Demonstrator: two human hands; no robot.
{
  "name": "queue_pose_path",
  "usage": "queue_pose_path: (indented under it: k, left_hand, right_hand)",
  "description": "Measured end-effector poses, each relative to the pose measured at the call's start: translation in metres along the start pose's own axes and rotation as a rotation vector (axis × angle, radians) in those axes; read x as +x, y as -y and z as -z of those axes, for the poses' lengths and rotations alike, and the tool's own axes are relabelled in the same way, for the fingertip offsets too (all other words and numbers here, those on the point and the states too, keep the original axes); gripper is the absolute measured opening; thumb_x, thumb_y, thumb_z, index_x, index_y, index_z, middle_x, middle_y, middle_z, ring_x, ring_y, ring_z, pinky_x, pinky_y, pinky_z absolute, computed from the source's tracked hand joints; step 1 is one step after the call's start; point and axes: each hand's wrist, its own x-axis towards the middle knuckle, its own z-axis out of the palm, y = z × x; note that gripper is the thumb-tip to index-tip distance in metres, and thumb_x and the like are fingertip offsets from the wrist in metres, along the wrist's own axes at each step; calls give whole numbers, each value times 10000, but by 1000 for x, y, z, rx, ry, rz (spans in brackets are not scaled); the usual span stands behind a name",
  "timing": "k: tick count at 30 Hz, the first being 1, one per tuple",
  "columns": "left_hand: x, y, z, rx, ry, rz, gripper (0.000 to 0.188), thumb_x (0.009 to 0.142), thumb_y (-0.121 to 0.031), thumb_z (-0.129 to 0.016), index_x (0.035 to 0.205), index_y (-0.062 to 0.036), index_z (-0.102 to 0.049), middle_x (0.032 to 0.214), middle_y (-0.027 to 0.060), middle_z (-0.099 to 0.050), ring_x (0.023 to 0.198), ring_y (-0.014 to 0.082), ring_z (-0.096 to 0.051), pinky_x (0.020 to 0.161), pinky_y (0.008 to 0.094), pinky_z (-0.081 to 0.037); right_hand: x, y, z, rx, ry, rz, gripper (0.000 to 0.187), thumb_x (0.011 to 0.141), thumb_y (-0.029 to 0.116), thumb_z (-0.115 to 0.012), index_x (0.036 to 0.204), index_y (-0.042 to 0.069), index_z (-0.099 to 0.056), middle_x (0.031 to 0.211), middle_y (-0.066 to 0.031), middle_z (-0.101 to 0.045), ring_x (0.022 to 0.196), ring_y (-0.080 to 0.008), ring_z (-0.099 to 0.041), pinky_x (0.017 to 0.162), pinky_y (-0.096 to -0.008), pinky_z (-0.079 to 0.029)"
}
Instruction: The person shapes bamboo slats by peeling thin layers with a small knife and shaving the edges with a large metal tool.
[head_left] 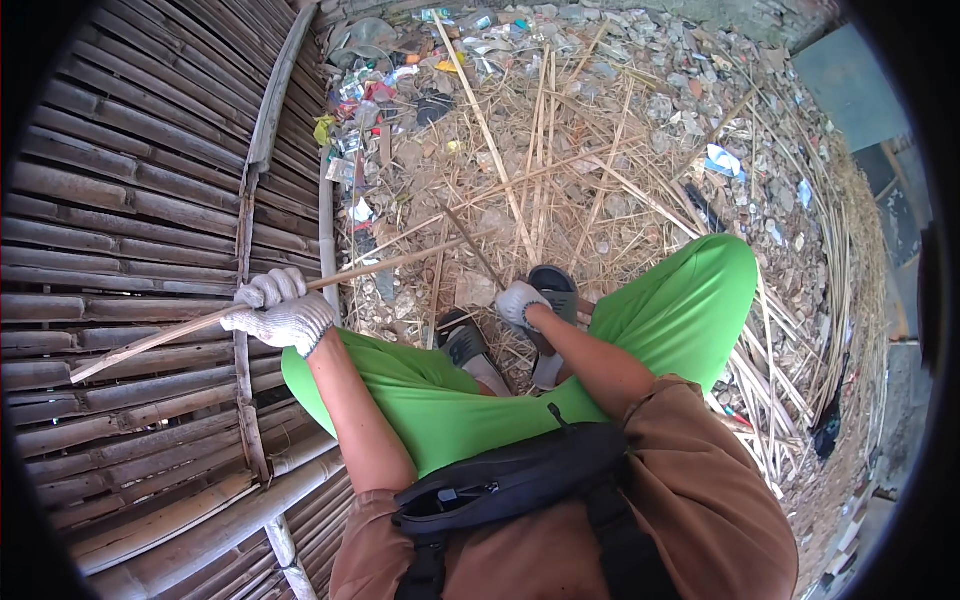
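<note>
My left hand (283, 307), in a white knitted glove, is closed around a long split bamboo strip (150, 347). One end of the strip reaches left over the slatted bamboo, and its thinner end runs right, past my knees. My right hand (522, 303), gloved the same way, grips a knife (474, 243) above my right foot. Its narrow dark blade points up and to the left, and its handle is hidden in my fist. Where blade and strip come close, I cannot tell if they touch.
To the left stands a slatted bamboo panel (130, 210) with a pole along its edge. Loose bamboo strips (490, 140) and shavings lie over rubble and litter (400, 110) ahead. More strips (775, 345) are heaped by my right knee. My sandals (555, 282) rest between my bent legs.
</note>
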Motion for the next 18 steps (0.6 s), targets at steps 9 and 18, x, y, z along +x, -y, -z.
queue_pose_path:
  k: [9,18]
  left_hand:
    - [3,-26,20,53,18,-53,670,962,-800,-518,710,-199,-357,569,-46,-207,453,119,-146,431,298,-140]
    - [-9,6,-11,45,22,10,652,1008,-754,-480,689,-197,-370,552,-45,-196,444,118,-150,414,301,-147]
  right_hand:
    - [-27,148,129,651,-55,-143,388,891,288,-557,971,-32,-762,948,-326,-722,929,-495,-714,850,-548,-580]
    - [-9,2,-17,629,43,-30,243,906,171,-606,910,39,-810,764,-201,-751,623,-367,-735,587,-494,-590]
